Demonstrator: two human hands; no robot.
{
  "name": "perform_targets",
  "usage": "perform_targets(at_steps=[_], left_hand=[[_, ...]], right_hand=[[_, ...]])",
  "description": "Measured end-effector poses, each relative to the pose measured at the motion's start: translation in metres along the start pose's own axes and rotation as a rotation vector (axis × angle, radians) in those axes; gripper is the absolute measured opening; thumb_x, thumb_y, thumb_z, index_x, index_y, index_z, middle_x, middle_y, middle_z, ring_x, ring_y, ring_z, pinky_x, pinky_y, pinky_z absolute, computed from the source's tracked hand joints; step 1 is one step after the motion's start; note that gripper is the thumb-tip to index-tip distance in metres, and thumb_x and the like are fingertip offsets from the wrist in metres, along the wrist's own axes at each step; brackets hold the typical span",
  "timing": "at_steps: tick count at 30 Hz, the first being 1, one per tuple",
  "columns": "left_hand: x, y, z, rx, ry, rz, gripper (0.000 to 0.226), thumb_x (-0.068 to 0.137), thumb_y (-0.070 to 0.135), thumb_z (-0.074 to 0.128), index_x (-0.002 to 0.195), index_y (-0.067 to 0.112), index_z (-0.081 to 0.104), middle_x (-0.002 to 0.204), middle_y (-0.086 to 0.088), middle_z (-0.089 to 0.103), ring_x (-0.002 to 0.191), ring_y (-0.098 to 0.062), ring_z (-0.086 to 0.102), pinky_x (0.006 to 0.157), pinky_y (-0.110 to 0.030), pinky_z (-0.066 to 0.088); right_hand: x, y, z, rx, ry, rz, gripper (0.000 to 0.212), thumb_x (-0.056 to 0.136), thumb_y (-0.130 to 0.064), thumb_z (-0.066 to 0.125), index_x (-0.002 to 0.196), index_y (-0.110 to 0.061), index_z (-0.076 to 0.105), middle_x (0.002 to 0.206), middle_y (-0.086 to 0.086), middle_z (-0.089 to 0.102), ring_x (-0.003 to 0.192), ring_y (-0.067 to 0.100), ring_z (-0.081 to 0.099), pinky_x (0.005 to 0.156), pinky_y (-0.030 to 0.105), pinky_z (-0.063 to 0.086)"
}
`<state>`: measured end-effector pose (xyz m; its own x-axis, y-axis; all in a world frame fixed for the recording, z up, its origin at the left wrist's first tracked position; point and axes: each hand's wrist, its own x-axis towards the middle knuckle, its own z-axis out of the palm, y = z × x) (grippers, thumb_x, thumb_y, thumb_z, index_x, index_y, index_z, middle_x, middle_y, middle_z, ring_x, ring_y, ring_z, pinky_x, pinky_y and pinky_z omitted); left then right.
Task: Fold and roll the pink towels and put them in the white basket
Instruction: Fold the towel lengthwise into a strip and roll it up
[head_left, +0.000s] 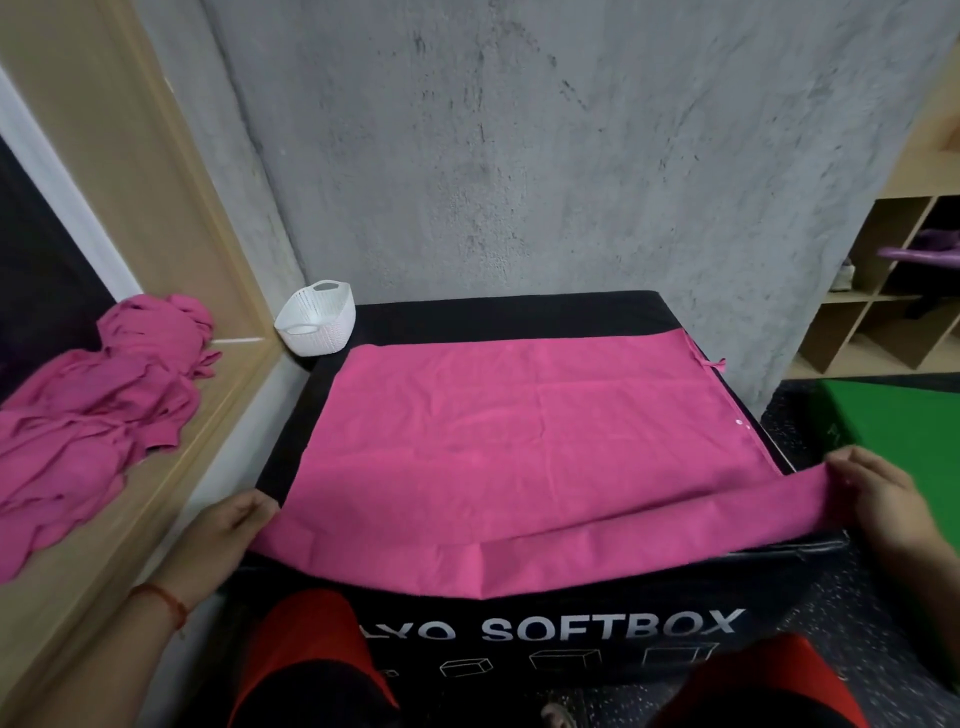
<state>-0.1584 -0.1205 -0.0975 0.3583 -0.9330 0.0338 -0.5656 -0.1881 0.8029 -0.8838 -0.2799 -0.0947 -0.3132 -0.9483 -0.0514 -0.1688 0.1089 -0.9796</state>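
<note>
One pink towel (519, 431) lies spread flat over the top of a black soft box (571, 309), its near edge hanging over the front. My left hand (228, 530) pinches the towel's near left corner. My right hand (878, 499) grips the near right corner, lifted slightly and folded toward the middle. The white woven basket (317, 322) stands at the box's far left corner and looks empty. A heap of several more pink towels (88, 410) lies on the wooden ledge to the left.
A grey concrete wall rises right behind the box. Wooden cubby shelves (883, 291) stand at the right, with a green mat (904, 431) on the speckled floor beside the box. My knees in red and black are at the bottom edge.
</note>
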Motion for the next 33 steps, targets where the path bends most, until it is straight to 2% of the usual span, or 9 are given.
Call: perform_targets(at_steps=[3,5,7,11,16,19,23,27,33], left_hand=[[0.013,-0.01,0.005,0.064,0.002,-0.023,0.024,0.105,0.01,0.057,0.082,0.009,0.066,0.082,-0.015,0.066,0.076,-0.018,0.056,0.072,-0.033,0.042],[0.016,-0.013,0.005,0.077,0.014,-0.066,0.025,0.105,0.011,0.056,0.083,0.015,0.067,0.082,-0.011,0.068,0.076,-0.02,0.058,0.072,-0.036,0.043],[0.015,-0.012,0.009,0.041,0.067,-0.1,0.026,0.105,0.011,0.056,0.084,0.019,0.069,0.081,-0.007,0.07,0.076,-0.019,0.06,0.072,-0.035,0.045],[0.026,0.004,0.011,-0.092,0.289,-0.118,0.022,0.107,0.015,0.053,0.089,0.013,0.067,0.082,-0.009,0.07,0.077,-0.024,0.062,0.067,-0.03,0.049],[0.062,0.038,0.008,-0.076,0.417,-0.073,0.031,0.103,0.042,0.048,0.094,0.017,0.064,0.084,-0.008,0.07,0.078,-0.027,0.063,0.076,-0.047,0.051],[0.101,0.07,0.014,-0.03,0.461,-0.037,0.028,0.108,0.025,0.048,0.092,0.007,0.061,0.081,-0.01,0.061,0.076,-0.026,0.053,0.065,-0.036,0.036],[0.178,0.079,0.02,0.009,0.524,-0.055,0.028,0.107,0.027,0.049,0.095,0.005,0.06,0.09,-0.016,0.063,0.084,-0.028,0.055,0.067,-0.037,0.035],[0.257,0.084,0.031,0.041,0.574,-0.068,0.029,0.106,0.03,0.046,0.098,0.007,0.061,0.093,-0.013,0.062,0.088,-0.029,0.055,0.077,-0.038,0.037],[0.382,0.054,0.072,0.127,0.569,-0.089,0.036,0.104,0.029,0.042,0.085,0.002,0.057,0.08,-0.016,0.056,0.08,-0.036,0.057,0.07,-0.039,0.036]], right_hand=[[0.013,0.012,-0.001,-0.077,-0.023,-0.002,0.029,0.085,-0.043,0.068,0.077,-0.018,0.057,0.072,0.008,0.043,0.07,0.024,0.039,0.046,0.021,0.036],[0.037,0.041,-0.016,-0.088,-0.058,0.022,0.054,0.064,-0.064,0.077,0.082,-0.016,0.059,0.073,0.007,0.047,0.071,0.024,0.041,0.047,0.021,0.035],[0.031,0.037,-0.012,-0.083,0.009,0.04,0.064,0.061,-0.072,0.075,0.088,-0.015,0.063,0.075,0.008,0.052,0.073,0.024,0.046,0.048,0.02,0.039],[0.022,0.011,0.013,-0.187,0.205,0.02,0.039,0.098,-0.049,0.059,0.105,-0.011,0.065,0.092,0.014,0.067,0.083,0.032,0.058,0.076,0.04,0.052],[0.042,-0.023,0.037,-0.294,0.257,-0.023,0.04,0.102,-0.054,0.051,0.11,-0.017,0.065,0.099,0.009,0.069,0.091,0.035,0.064,0.087,0.057,0.055],[0.072,-0.04,0.054,-0.305,0.287,-0.099,0.035,0.106,-0.047,0.05,0.112,-0.017,0.067,0.099,0.012,0.068,0.091,0.037,0.063,0.085,0.054,0.053],[0.129,-0.061,0.081,-0.356,0.321,-0.146,0.039,0.104,-0.049,0.049,0.104,-0.015,0.067,0.088,0.013,0.068,0.08,0.037,0.066,0.059,0.046,0.049],[0.206,-0.071,0.111,-0.415,0.324,-0.211,0.043,0.101,-0.056,0.047,0.105,-0.017,0.066,0.088,0.012,0.07,0.081,0.037,0.068,0.065,0.044,0.048],[0.318,-0.07,0.177,-0.5,0.302,-0.267,0.037,0.107,-0.043,0.051,0.112,-0.012,0.07,0.111,0.019,0.072,0.106,0.041,0.066,0.092,0.048,0.05]])
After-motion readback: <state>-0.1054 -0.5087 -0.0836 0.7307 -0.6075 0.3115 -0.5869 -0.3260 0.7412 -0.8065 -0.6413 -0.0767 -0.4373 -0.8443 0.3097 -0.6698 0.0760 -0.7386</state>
